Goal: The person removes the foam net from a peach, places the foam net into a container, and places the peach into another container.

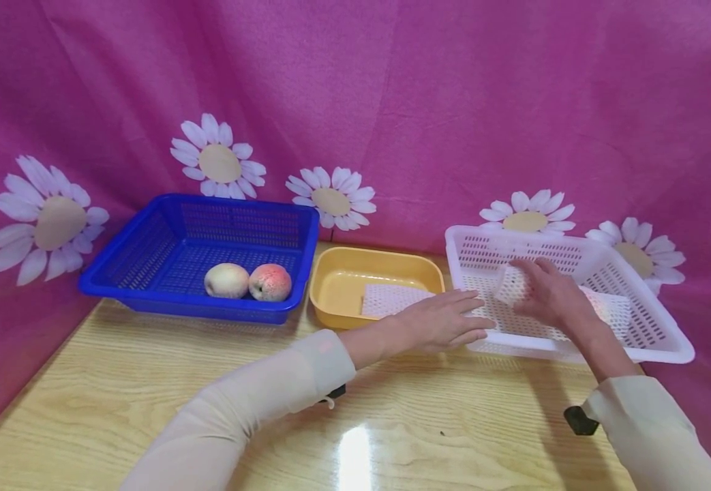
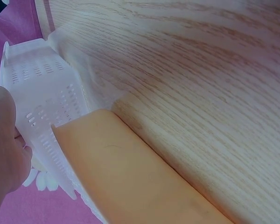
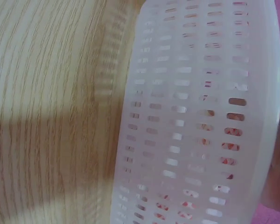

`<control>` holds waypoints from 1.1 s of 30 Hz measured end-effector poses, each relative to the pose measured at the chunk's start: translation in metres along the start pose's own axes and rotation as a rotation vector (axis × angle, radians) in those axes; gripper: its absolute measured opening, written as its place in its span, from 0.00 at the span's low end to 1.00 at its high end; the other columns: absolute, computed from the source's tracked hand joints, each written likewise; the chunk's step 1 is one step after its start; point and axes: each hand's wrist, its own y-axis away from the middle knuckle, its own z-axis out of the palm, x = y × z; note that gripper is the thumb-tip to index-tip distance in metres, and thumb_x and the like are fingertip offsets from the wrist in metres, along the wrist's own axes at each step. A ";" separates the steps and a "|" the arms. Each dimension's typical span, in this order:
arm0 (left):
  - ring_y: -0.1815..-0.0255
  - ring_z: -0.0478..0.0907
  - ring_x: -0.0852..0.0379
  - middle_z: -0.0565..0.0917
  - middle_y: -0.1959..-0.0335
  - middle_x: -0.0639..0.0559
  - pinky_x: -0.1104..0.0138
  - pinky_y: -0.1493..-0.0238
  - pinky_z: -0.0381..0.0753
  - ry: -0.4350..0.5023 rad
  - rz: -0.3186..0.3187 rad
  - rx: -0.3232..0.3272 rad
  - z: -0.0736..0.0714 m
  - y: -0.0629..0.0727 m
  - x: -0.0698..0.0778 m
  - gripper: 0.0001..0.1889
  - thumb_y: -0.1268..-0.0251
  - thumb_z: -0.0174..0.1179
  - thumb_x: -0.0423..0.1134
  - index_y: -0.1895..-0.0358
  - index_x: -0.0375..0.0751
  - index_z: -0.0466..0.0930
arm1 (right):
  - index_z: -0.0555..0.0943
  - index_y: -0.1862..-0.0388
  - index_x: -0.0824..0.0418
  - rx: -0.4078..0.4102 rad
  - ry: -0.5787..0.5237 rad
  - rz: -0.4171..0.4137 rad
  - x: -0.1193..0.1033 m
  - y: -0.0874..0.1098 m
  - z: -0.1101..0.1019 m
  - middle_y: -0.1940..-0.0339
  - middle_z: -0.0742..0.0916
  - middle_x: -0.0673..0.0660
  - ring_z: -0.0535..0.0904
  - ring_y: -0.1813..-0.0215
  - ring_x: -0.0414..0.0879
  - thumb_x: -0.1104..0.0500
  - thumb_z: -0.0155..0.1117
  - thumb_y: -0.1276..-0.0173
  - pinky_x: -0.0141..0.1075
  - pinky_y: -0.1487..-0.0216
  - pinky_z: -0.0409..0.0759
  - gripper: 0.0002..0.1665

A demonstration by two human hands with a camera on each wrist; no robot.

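Note:
Over the white basket, my right hand grips a white foam fruit net; whether a fruit sits inside it cannot be told. Another netted fruit, reddish under its foam, lies in the basket to the right of that hand. My left hand reaches across the yellow tray to the basket's left rim, fingers extended and nothing visible in them. Inside the yellow tray lies a flat foam net, partly covered by the left hand. The right wrist view mostly shows the basket's slotted wall.
A blue basket stands at the left, holding a pale yellowish fruit and a red-blushed fruit. Behind everything hangs a pink cloth with daisies. The wooden table extends in front of the containers.

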 end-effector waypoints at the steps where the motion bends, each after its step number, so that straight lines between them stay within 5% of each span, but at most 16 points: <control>1: 0.21 0.50 0.48 0.61 0.23 0.45 0.63 0.23 0.42 0.000 0.000 -0.001 0.000 0.000 0.000 0.25 0.17 0.32 0.54 0.24 0.58 0.63 | 0.67 0.30 0.61 0.007 0.000 -0.004 -0.001 0.000 -0.001 0.43 0.73 0.72 0.78 0.60 0.64 0.60 0.81 0.51 0.64 0.57 0.77 0.50; 7: 0.21 0.51 0.48 0.61 0.23 0.45 0.63 0.23 0.41 0.005 0.001 -0.001 0.000 -0.001 0.000 0.25 0.17 0.32 0.54 0.24 0.58 0.64 | 0.69 0.31 0.61 0.077 0.003 -0.033 -0.007 0.000 -0.005 0.49 0.75 0.68 0.77 0.68 0.55 0.60 0.80 0.53 0.57 0.64 0.77 0.48; 21: 0.22 0.52 0.48 0.63 0.24 0.45 0.63 0.23 0.43 0.004 -0.004 0.020 0.000 -0.001 0.000 0.25 0.17 0.33 0.54 0.25 0.58 0.66 | 0.69 0.32 0.60 0.172 0.036 -0.081 -0.018 -0.001 -0.010 0.45 0.75 0.69 0.76 0.71 0.58 0.60 0.79 0.54 0.59 0.68 0.77 0.48; 33: 0.22 0.52 0.49 0.63 0.24 0.47 0.62 0.23 0.45 -0.009 -0.005 0.007 -0.002 0.000 0.001 0.25 0.17 0.33 0.54 0.25 0.58 0.67 | 0.68 0.31 0.59 0.182 0.061 -0.067 -0.026 -0.002 -0.020 0.34 0.71 0.74 0.79 0.58 0.75 0.58 0.80 0.53 0.67 0.58 0.76 0.49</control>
